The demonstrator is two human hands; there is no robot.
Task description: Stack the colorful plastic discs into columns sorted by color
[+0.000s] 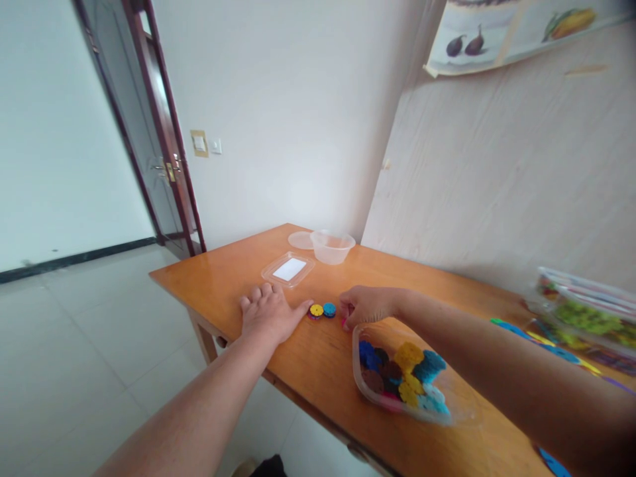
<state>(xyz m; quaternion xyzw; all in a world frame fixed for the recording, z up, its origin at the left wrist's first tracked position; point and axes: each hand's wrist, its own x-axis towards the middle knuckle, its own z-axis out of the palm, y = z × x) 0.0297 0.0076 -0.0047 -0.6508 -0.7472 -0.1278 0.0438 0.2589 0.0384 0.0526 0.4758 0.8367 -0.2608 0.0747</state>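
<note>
The grip of the right hand [368, 306] is clenched: its fingers curl down and pinch a small pink disc [344, 322], which sits at the fingertips right on the tabletop [233, 271], just past the far left corner of a clear plastic tub [356, 354]. The pink disc is mostly hidden by the fingers, so little more than its edge shows. Just left of it lie a blue disc [329, 309] and a yellow disc [317, 310], side by side and touching or nearly so. The left hand [271, 317] rests flat on the tabletop with its grip released, fingers spread and holding nothing, its thumb tip just beside the yellow disc. The tub, near the right forearm, holds a heap of toothed discs [410, 377] in yellow, blue, teal, brown and pink. Farther off on the tabletop lies a clear rectangular lid [289, 269] with a white label, and beyond it a clear round bowl [332, 246] with a round lid [299, 240] on its left. At the right edge stands a clear box [586, 308] with green and other coloured pieces. A dark door [149, 146] stands far left, and a fruit poster [497, 33] hangs on the right wall.
</note>
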